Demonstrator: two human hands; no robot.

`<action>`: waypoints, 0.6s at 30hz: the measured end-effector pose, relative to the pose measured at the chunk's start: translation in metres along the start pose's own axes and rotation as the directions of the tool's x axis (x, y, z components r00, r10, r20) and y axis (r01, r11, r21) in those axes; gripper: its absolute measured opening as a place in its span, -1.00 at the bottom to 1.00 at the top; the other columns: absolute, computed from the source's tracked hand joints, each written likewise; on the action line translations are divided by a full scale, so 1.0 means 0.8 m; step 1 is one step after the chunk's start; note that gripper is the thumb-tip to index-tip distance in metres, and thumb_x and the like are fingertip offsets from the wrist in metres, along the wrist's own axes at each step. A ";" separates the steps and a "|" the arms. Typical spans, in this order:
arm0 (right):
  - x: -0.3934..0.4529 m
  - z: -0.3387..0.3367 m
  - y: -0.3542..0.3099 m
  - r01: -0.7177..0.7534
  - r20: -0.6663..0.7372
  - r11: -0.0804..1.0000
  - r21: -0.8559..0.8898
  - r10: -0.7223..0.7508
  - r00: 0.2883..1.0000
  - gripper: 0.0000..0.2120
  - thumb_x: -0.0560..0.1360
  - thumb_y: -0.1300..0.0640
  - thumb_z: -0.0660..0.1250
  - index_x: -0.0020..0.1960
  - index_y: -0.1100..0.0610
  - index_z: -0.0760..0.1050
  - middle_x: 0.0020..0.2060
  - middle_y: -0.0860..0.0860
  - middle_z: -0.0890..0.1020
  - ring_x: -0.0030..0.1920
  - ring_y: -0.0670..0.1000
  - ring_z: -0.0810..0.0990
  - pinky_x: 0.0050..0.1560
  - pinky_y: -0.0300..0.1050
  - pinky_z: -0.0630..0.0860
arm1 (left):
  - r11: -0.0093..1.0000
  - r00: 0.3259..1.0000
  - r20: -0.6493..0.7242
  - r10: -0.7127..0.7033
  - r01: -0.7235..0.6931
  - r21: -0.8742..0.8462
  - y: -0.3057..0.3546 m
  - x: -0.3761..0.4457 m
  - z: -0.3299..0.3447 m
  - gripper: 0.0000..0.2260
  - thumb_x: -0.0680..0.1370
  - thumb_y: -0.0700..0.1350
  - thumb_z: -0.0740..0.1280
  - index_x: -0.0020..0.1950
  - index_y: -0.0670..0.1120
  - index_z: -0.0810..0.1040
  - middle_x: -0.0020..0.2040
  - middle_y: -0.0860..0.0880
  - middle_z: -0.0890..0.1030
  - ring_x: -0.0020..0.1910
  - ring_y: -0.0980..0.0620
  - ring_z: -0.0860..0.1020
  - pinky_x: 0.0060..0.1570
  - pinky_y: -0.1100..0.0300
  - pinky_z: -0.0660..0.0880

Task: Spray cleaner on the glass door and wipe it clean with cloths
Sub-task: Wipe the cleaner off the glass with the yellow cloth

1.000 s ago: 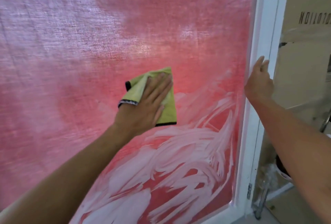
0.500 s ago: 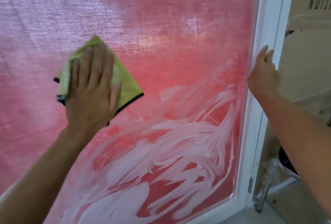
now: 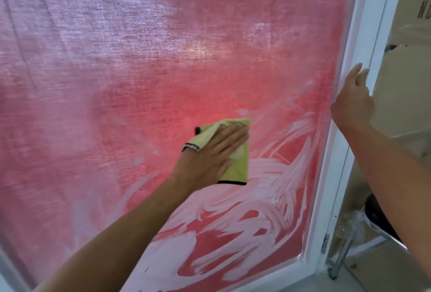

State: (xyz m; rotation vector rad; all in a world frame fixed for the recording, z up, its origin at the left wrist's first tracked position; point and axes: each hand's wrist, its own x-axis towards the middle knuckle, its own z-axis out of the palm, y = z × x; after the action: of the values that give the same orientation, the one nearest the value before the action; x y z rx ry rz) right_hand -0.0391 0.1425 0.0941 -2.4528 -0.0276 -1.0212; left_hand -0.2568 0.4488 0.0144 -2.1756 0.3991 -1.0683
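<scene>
The glass door (image 3: pixel 140 70) fills the view, with a red cloth showing behind the pane. White foamy cleaner streaks (image 3: pixel 245 217) cover its lower right part, while the upper part looks hazy. My left hand (image 3: pixel 210 154) presses a folded yellow-green cloth (image 3: pixel 238 163) with black edging flat against the glass near the middle, fingers straight. My right hand (image 3: pixel 352 102) holds the white door frame (image 3: pixel 354 35) at the door's right edge, its fingers wrapped round the edge.
Right of the frame stand cardboard boxes (image 3: pixel 405 81) with plastic wrap. A metal leg and a dark round object (image 3: pixel 377 219) sit low at the right. A hinge (image 3: pixel 324 242) shows on the frame near the bottom.
My left hand swept the cloth from the upper left of the pane back to the right and down, to the middle. My right hand stayed on the frame.
</scene>
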 end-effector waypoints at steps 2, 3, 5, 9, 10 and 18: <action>0.002 -0.001 -0.001 0.004 0.000 1.000 -0.004 -0.004 1.000 -0.19 0.57 0.47 0.23 0.65 0.24 -0.15 0.64 0.20 0.00 0.25 0.40 0.53 0.07 0.26 0.55 | 0.985 0.987 -0.047 -0.153 0.148 -0.090 -0.019 -0.006 -0.014 -0.43 0.76 0.04 0.11 0.71 -0.14 0.03 0.71 -0.11 0.04 0.69 -0.08 0.01 0.66 -0.06 -0.07; 0.002 -0.001 0.000 0.004 -0.001 1.000 -0.010 -0.004 1.000 -0.18 0.57 0.47 0.24 0.65 0.24 -0.15 0.64 0.21 0.01 0.24 0.40 0.54 0.06 0.26 0.56 | 0.970 0.972 -0.064 -0.226 0.218 -0.111 -0.026 -0.007 -0.020 -0.44 0.77 0.05 0.09 0.71 -0.13 0.03 0.71 -0.10 0.05 0.70 -0.07 0.00 0.66 -0.06 -0.06; 0.003 -0.001 0.002 -0.008 0.000 1.000 -0.010 0.008 1.000 -0.18 0.57 0.46 0.24 0.66 0.23 -0.16 0.64 0.21 0.00 0.23 0.40 0.54 0.06 0.26 0.56 | 0.952 0.951 -0.089 -0.297 0.287 -0.110 -0.030 -0.005 -0.027 -0.44 0.77 0.05 0.07 0.71 -0.13 0.02 0.71 -0.08 0.03 0.70 -0.06 -0.02 0.66 -0.07 -0.06; 0.005 -0.001 0.000 0.001 0.004 1.000 -0.012 -0.001 1.000 -0.19 0.57 0.47 0.23 0.65 0.24 -0.16 0.64 0.21 -0.01 0.24 0.39 0.53 0.06 0.23 0.54 | 0.961 0.960 -0.068 -0.273 0.269 -0.060 -0.019 0.011 -0.021 -0.42 0.77 0.01 0.05 0.71 -0.16 -0.08 0.72 -0.11 -0.06 0.70 -0.10 -0.09 0.66 -0.11 -0.07; 0.005 -0.001 -0.001 -0.011 0.001 1.000 -0.015 0.011 1.000 -0.19 0.57 0.47 0.23 0.65 0.24 -0.16 0.64 0.21 -0.01 0.24 0.38 0.53 0.06 0.21 0.53 | 0.968 0.966 -0.064 -0.250 0.247 -0.052 -0.017 0.021 -0.018 -0.42 0.77 0.01 0.03 0.71 -0.17 -0.10 0.72 -0.12 -0.07 0.70 -0.11 -0.10 0.66 -0.11 -0.08; 0.005 0.001 0.007 0.017 0.002 1.000 -0.011 -0.017 1.000 -0.13 0.54 0.48 0.26 0.66 0.18 -0.16 0.65 0.16 0.00 0.17 0.34 0.57 0.00 0.16 0.52 | 0.998 0.995 -0.101 -0.021 0.026 0.051 0.052 0.128 0.028 -0.42 0.75 -0.03 -0.04 0.69 -0.25 -0.12 0.71 -0.20 -0.08 0.69 -0.16 -0.08 0.65 -0.11 0.02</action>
State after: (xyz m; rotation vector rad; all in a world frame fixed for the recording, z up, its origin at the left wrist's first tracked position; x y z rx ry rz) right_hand -0.0343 0.1371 0.0935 -2.4677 -0.0434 -1.0294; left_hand -0.1750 0.3738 0.0359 -2.0912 0.3880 -1.1918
